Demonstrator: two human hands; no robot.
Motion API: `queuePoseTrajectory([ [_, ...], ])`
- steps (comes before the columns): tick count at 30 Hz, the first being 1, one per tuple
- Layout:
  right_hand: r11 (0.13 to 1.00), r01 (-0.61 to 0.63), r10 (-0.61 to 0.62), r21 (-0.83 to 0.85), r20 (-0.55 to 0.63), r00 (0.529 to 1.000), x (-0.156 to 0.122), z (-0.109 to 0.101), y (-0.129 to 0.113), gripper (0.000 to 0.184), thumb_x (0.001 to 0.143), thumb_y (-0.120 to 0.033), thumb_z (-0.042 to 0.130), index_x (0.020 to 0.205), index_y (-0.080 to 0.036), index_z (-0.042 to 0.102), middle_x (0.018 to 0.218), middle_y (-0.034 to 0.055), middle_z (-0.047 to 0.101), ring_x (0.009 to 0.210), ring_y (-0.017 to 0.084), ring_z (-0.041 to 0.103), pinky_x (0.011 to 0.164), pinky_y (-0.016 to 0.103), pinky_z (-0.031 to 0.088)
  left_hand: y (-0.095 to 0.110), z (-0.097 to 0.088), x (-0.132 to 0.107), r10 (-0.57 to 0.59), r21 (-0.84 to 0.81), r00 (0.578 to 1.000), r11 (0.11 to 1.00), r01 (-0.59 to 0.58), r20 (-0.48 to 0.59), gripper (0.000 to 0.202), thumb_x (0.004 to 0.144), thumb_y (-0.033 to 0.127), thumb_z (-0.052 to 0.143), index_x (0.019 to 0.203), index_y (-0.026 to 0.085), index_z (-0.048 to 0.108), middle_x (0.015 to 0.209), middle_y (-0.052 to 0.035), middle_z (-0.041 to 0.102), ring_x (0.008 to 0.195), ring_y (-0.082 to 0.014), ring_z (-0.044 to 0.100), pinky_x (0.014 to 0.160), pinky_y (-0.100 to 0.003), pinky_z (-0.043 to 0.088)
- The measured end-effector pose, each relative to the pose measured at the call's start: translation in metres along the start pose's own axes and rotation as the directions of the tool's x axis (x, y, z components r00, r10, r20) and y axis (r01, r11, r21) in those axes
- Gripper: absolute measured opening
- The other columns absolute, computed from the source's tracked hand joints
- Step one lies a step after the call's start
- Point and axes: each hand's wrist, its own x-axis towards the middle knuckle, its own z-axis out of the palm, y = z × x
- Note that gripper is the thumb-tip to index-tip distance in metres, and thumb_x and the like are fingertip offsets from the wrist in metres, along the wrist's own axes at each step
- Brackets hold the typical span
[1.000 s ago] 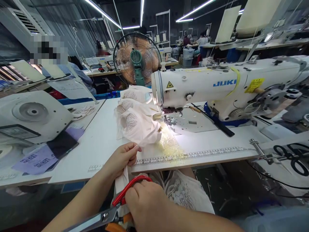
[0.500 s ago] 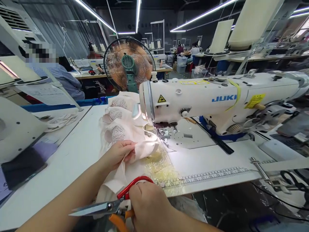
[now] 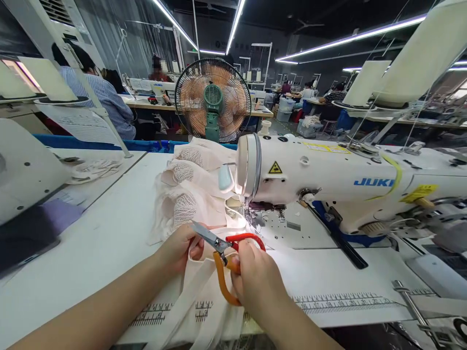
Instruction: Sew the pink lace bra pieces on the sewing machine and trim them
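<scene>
My right hand (image 3: 257,284) grips scissors (image 3: 222,253) with one red and one orange handle. The blades point up and left, their tips by my left fingers. My left hand (image 3: 180,248) pinches the pale pink fabric (image 3: 193,189) at the blades. That fabric, with lace panels, is bunched on the white table (image 3: 105,238) to the left of the white JUKI sewing machine (image 3: 328,180). A strip of it runs toward me over the table's printed ruler marks (image 3: 324,304). The machine's lamp lights the cloth near the needle (image 3: 248,214).
A standing fan (image 3: 212,99) is behind the table. Another white machine (image 3: 25,170) and dark and purple sheets lie at the left. A person in a striped shirt (image 3: 105,104) sits at the back left. Other workers and tables fill the background. Thread cones (image 3: 419,53) rise at the right.
My right hand has lifted the scissors from below the table edge up over the table. The blades swung from pointing left to up-left at my left fingers. The view has shifted.
</scene>
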Motion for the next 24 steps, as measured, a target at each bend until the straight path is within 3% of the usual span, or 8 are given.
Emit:
queuePoseTrajectory([
  [5, 0.991, -0.009, 0.033, -0.136, 0.182, 0.983, 0.011, 0.010, 0.008, 0.024, 0.062, -0.005, 0.054, 0.079, -0.021, 0.047, 0.066, 0.0010, 0.056, 0.058, 0.019, 0.057, 0.048, 0.025, 0.031, -0.001, -0.005, 0.001, -0.032, -0.070, 0.999, 0.997, 0.031, -0.011, 0.021, 0.054, 0.022, 0.055, 0.037, 0.016, 0.044, 0.029, 0.0032, 0.034, 0.029, -0.0043, 0.026, 0.035, -0.017, 0.021],
  [11, 0.992, 0.053, -0.040, -0.114, 0.111, 0.993, 0.008, 0.018, 0.008, 0.022, 0.063, -0.008, 0.051, 0.081, -0.021, 0.051, 0.069, 0.0022, 0.059, 0.058, 0.019, 0.056, 0.049, 0.026, 0.036, 0.000, -0.007, 0.005, -0.091, -0.148, 0.995, 0.985, 0.085, -0.040, 0.028, 0.058, 0.026, 0.058, 0.037, 0.017, 0.042, 0.030, 0.0040, 0.031, 0.029, -0.0033, 0.023, 0.034, -0.015, 0.021],
  [18, 0.989, 0.044, -0.030, -0.141, 0.102, 0.994, 0.010, 0.019, 0.007, 0.022, 0.060, -0.010, 0.054, 0.080, -0.020, 0.052, 0.067, 0.0027, 0.059, 0.056, 0.019, 0.055, 0.047, 0.027, 0.036, 0.003, -0.004, 0.008, -0.168, -0.191, 0.983, 0.970, 0.152, -0.070, 0.026, 0.051, 0.024, 0.059, 0.036, 0.018, 0.040, 0.028, 0.0047, 0.029, 0.030, -0.0034, 0.022, 0.033, -0.015, 0.022],
  [24, 0.986, 0.007, 0.025, -0.167, 0.185, 0.982, 0.015, 0.017, 0.004, 0.022, 0.059, -0.011, 0.058, 0.079, -0.019, 0.054, 0.068, 0.0035, 0.061, 0.057, 0.019, 0.056, 0.047, 0.026, 0.037, 0.002, -0.004, 0.011, -0.086, -0.113, 0.995, 0.990, 0.081, -0.040, 0.023, 0.051, 0.027, 0.060, 0.038, 0.019, 0.043, 0.029, 0.0055, 0.028, 0.031, -0.0045, 0.022, 0.032, -0.016, 0.020],
])
